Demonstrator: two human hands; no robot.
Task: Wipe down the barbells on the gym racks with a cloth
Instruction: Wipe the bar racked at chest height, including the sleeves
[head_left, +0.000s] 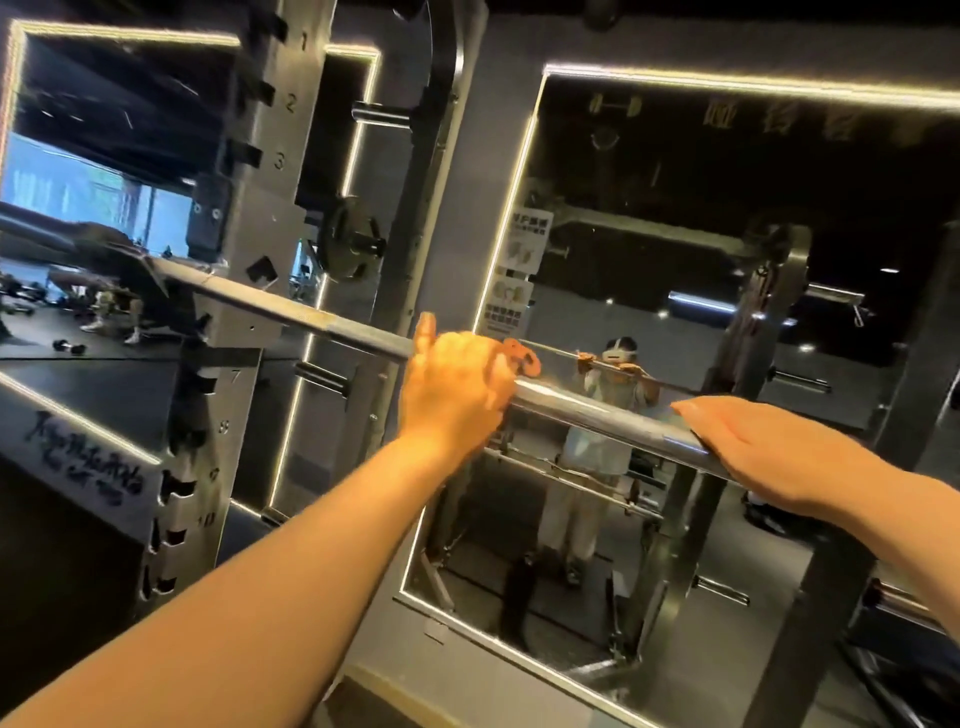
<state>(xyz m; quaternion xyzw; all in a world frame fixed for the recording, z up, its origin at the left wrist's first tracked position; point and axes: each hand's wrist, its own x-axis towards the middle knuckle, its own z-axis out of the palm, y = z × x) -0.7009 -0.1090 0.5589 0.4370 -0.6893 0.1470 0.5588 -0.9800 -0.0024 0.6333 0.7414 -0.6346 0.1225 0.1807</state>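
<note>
A steel barbell (587, 410) runs from the upper left down to the lower right, resting on the rack. My left hand (457, 389) grips the bar near its middle, wrapped round an orange cloth (522, 356) that sticks out past my fingers. My right hand (763, 449) rests on top of the bar further right, fingers straight and flat along it. The bar between my hands is shiny and bare.
A grey rack upright (260, 218) with numbered notches stands at the left, a weight plate (345, 239) on a peg behind it. A lit-edged wall mirror (675, 312) fills the back and reflects a person at the bar. Dumbbells (67, 345) lie on the floor far left.
</note>
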